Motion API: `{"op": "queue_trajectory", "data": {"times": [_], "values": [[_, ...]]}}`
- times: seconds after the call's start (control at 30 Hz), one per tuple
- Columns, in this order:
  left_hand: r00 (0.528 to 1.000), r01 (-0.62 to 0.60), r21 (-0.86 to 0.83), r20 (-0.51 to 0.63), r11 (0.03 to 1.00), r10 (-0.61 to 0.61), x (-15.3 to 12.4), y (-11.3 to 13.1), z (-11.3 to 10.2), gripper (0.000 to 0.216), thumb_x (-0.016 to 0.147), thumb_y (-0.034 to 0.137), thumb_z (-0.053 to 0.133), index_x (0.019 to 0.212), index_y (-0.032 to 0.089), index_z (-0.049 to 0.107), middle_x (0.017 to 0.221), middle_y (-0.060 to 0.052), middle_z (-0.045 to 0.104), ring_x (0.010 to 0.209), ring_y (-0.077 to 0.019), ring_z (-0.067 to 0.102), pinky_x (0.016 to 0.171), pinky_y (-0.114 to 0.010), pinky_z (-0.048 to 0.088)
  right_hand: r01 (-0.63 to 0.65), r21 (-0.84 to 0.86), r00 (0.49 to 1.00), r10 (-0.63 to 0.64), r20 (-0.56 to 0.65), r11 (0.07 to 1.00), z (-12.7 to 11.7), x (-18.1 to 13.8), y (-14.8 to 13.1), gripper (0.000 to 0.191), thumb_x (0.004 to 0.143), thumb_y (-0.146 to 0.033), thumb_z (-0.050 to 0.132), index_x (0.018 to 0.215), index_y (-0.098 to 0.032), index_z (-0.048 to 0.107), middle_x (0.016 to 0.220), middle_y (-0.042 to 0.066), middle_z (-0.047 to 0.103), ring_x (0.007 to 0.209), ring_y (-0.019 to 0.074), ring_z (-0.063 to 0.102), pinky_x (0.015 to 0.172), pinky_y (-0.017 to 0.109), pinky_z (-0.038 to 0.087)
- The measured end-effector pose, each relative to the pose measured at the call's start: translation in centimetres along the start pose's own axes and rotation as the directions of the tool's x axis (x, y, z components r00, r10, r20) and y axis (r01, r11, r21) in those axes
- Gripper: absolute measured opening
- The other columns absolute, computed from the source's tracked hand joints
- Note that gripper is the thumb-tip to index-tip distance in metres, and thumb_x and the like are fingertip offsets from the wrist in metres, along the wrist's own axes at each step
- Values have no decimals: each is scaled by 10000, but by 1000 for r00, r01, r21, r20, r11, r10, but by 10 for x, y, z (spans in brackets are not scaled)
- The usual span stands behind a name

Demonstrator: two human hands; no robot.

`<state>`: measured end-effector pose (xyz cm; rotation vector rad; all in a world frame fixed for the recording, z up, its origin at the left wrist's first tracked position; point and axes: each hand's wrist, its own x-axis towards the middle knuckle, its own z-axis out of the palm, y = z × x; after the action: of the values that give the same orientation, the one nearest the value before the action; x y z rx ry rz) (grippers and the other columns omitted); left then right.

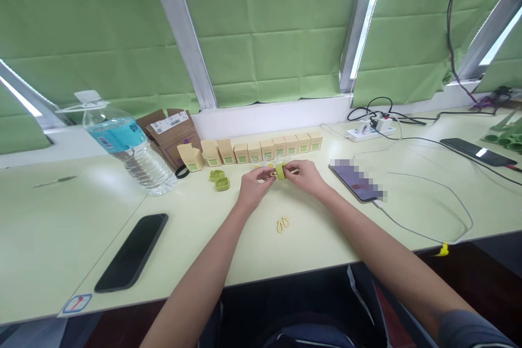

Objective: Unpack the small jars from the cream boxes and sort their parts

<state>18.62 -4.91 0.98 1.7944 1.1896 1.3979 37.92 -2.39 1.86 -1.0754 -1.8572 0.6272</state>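
Note:
My left hand (256, 184) and my right hand (305, 175) meet over the middle of the table. Between them is a small olive-green case (280, 172), gripped by the right fingers. My left fingertips pinch a small yellow clip (273, 174) at the case's left side; whether it is joined to the case cannot be made out. Closer to me lie loose yellow clips (283, 224), oval in shape. To the left of my hands sit more olive-green case pieces (221, 180). Small yellow and clear items behind my fingers are partly hidden.
A row of small tan boxes (267, 150) stands behind my hands. A water bottle (134, 147) leans at the left, by an open cardboard box (173, 136). A black phone (132, 253) lies front left; a cabled phone (356, 180) and power strip (370, 129) are right.

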Motion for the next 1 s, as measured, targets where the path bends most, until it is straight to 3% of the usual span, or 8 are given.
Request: {"op": "queue_trajectory", "data": {"times": [0.13,0.3,0.63,1.0], "values": [[992,-108,159,-40,981,116,0,-1,-2,198,796,217,717,987,213,769,954,-39,773,781,-158,692,798,-326,575,4,13,1000,-5,18,1000,1,0,0,170,812,-230,583,783,-189,746,829,18,772,789,177,716,728,263,584],[980,-178,233,-47,956,193,0,-1,-3,144,817,233,703,935,218,784,880,-35,776,747,-157,694,770,-315,577,25,13,998,-25,63,1000,0,-2,-2,182,835,-218,571,839,-188,751,898,25,768,828,165,707,751,251,575],[984,-170,268,-10,948,180,0,-2,-8,121,838,276,674,855,240,787,824,-29,768,726,-186,679,746,-346,554,105,-38,977,-96,193,994,-4,-4,-8,235,913,-232,543,934,-235,777,969,26,752,859,157,692,773,255,567],[965,-258,301,123,918,231,0,-4,-11,170,831,191,642,859,253,798,830,-32,760,744,-188,672,730,-325,512,163,-107,966,-136,219,981,-4,-6,-7,205,879,-196,560,801,-201,750,868,25,733,793,146,672,775,249,550]]}}
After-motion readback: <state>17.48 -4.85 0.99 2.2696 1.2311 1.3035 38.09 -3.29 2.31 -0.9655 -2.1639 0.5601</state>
